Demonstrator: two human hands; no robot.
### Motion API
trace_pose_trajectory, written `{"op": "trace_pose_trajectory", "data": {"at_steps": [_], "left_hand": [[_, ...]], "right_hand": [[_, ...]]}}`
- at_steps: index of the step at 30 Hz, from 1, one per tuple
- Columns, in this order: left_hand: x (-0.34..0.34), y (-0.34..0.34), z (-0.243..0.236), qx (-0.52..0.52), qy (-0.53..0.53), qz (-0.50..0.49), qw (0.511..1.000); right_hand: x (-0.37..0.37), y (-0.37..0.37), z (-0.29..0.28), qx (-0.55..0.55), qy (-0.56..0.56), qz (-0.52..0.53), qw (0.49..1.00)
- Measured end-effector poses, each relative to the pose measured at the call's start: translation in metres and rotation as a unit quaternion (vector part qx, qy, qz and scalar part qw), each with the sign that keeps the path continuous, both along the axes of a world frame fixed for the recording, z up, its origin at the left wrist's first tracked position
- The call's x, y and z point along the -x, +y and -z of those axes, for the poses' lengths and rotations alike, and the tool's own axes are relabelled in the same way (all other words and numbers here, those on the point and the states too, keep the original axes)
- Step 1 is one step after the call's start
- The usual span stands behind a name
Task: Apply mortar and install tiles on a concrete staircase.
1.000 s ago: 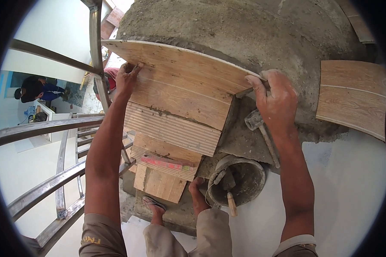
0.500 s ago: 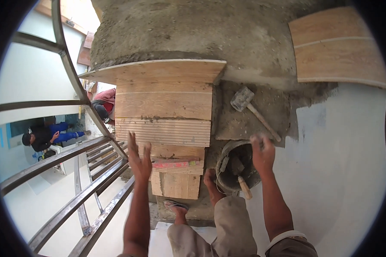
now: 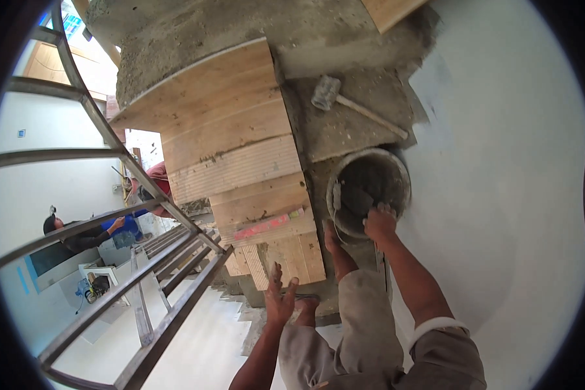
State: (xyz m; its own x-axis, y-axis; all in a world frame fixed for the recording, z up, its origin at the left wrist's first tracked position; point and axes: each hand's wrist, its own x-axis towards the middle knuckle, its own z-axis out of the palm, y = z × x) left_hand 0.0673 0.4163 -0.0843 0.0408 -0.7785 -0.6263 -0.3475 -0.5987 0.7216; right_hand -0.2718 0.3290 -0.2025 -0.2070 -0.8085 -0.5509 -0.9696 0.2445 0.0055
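Note:
My right hand (image 3: 380, 224) is closed on the handle of a trowel (image 3: 359, 200) whose blade is inside the round bucket (image 3: 400, 172) of grey mix beside the tiled steps. My left hand (image 3: 281, 296) hangs open, fingers apart, just in front of the lowest wood-look tiles (image 3: 305, 257). Higher up, a wood-look tile (image 3: 227, 78) leans at the back of the upper tread (image 3: 221, 123). A red and pink strip (image 3: 260, 226) lies on a lower tread. A mallet (image 3: 326, 92) rests on bare concrete to the right of the tiles.
A metal railing (image 3: 91, 110) runs along the left, with a white wall beyond. A co-worker (image 3: 84, 237) in dark top and blue trousers is below; another person in red (image 3: 156, 175) is behind the bars. More tile (image 3: 390, 10) lies at top right; a white wall (image 3: 494, 162) fills the right.
Both hands let go of the leaning tile. My right hand moved down onto the trowel in the bucket; my left hand came down toward the lower steps. The view has shifted and turned.

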Motion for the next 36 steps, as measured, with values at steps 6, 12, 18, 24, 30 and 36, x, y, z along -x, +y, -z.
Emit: {"op": "trace_pose_trajectory", "data": {"at_steps": [6,12,18,24,30,36], "left_hand": [[-0.057,0.061,-0.005,0.03,0.042,-0.052,0.997],[-0.104,0.089,-0.034,-0.059,-0.013,-0.036,0.998],[-0.094,0.077,-0.019,-0.028,-0.03,-0.003,0.999],[-0.027,0.003,-0.039,0.024,0.007,0.053,0.998],[-0.032,-0.124,-0.107,0.168,-0.041,0.058,0.983],[-0.107,-0.245,-0.262,0.418,-0.414,0.049,0.807]], "right_hand": [[0.02,0.011,0.023,-0.007,0.008,0.021,1.0],[0.0,0.053,-0.076,0.079,-0.025,0.173,0.981],[-0.001,0.083,-0.101,0.022,-0.035,0.192,0.981],[-0.002,0.089,-0.085,0.142,-0.127,0.251,0.949],[-0.057,-0.006,-0.131,0.03,-0.547,0.41,0.729],[-0.096,-0.163,-0.148,-0.029,-0.688,0.448,0.57]]}}
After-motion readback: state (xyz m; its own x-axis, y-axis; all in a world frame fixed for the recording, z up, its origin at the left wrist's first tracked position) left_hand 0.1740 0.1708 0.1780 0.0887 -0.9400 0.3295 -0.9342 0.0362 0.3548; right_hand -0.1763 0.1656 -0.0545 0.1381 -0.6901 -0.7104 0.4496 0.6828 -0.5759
